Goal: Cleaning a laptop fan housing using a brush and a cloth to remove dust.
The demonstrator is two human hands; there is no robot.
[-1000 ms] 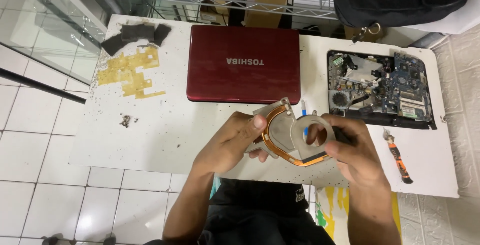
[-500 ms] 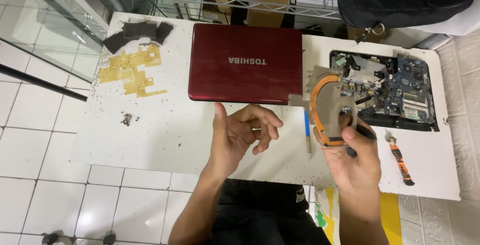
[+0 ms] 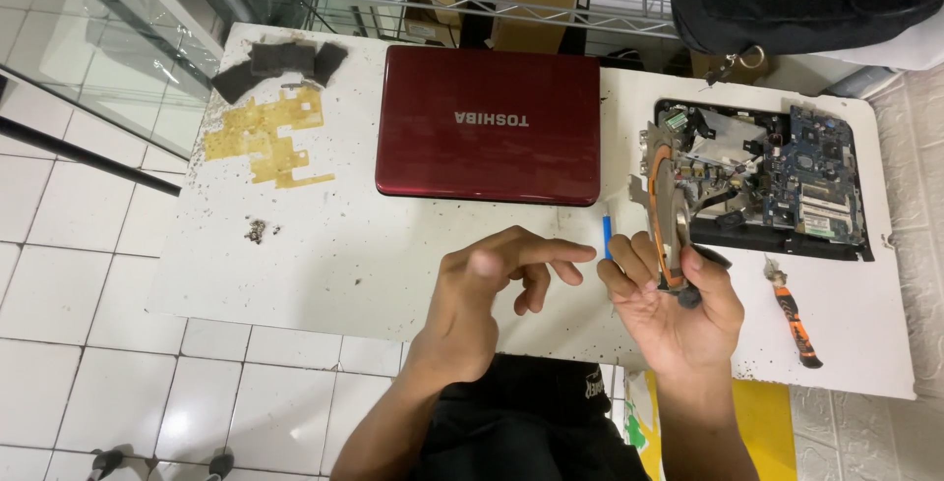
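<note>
My right hand [image 3: 673,306] grips a laptop cooling part [image 3: 666,196], a metal fan housing with a curved copper heat pipe, held upright and edge-on above the white table [image 3: 324,255]. Its top end is over the left side of the opened laptop base [image 3: 787,181], whose circuit board is exposed. My left hand [image 3: 492,289] hovers over the table's front edge, fingers loosely spread, holding nothing. A blue tool [image 3: 606,235] lies on the table between my two hands.
A closed red laptop [image 3: 488,125] lies at the table's back middle. Yellow shielding film [image 3: 267,137] and dark foam pieces [image 3: 280,60] sit at the back left. An orange-handled tool [image 3: 793,319] lies at the front right. A wire shelf and a black bag stand behind.
My left hand let go of the cooling part and drew back, open. My right hand carried the part rightward and turned it edge-on near the opened laptop base.
</note>
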